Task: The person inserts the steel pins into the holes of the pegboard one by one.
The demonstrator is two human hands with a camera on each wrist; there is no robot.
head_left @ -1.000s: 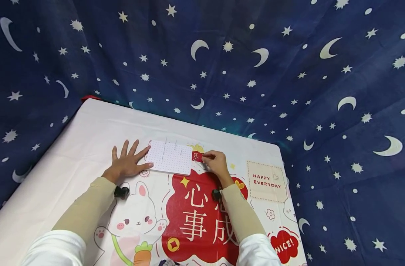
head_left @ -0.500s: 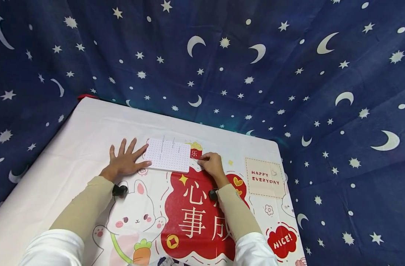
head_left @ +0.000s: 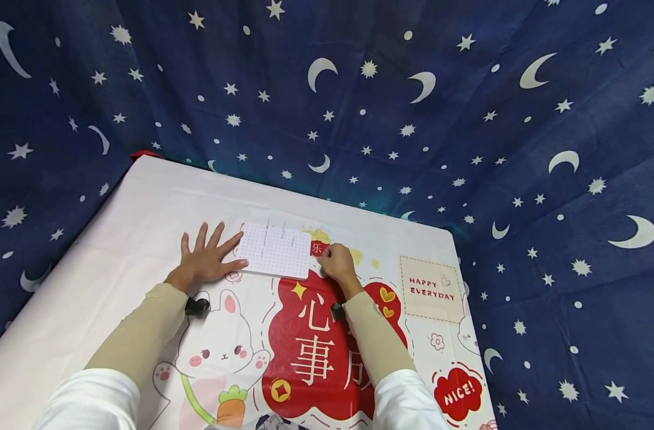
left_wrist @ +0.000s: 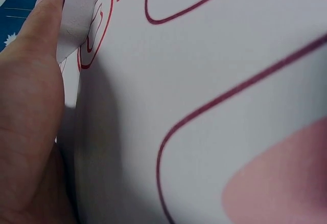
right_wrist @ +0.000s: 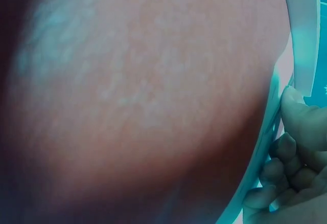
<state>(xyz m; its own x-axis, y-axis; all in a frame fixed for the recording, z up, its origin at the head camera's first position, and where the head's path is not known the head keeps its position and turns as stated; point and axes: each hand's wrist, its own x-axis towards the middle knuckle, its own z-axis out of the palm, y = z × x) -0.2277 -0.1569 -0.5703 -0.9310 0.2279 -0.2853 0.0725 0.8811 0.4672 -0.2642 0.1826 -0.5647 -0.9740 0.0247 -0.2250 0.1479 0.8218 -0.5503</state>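
A white board (head_left: 278, 257) dotted with a grid of small holes lies on the printed tablecloth. A few thin, grey, needle-like pins (head_left: 266, 230) stand up from its far half. My left hand (head_left: 205, 260) rests on the cloth with fingers spread, thumb and index finger touching the board's left edge. In the left wrist view the thumb (left_wrist: 43, 24) lies against the board's side (left_wrist: 79, 19). Just off the board's right edge is my right hand (head_left: 336, 263), its fingers curled. The right wrist view shows those fingertips (right_wrist: 276, 170) low by the cloth; whether they pinch anything small is hidden.
The tablecloth (head_left: 197, 194) carries printed rabbits, red shapes and lettering. A small grey thing (head_left: 322, 273) lies below the right fingertips, too small to make out. A dark blue curtain (head_left: 327, 107) with moons and stars hangs behind the table and at both sides.
My right hand has shifted slightly left, closer to the board's right edge, with its fingers more tucked in. The left hand and the board keep their places; the head view sways a little.
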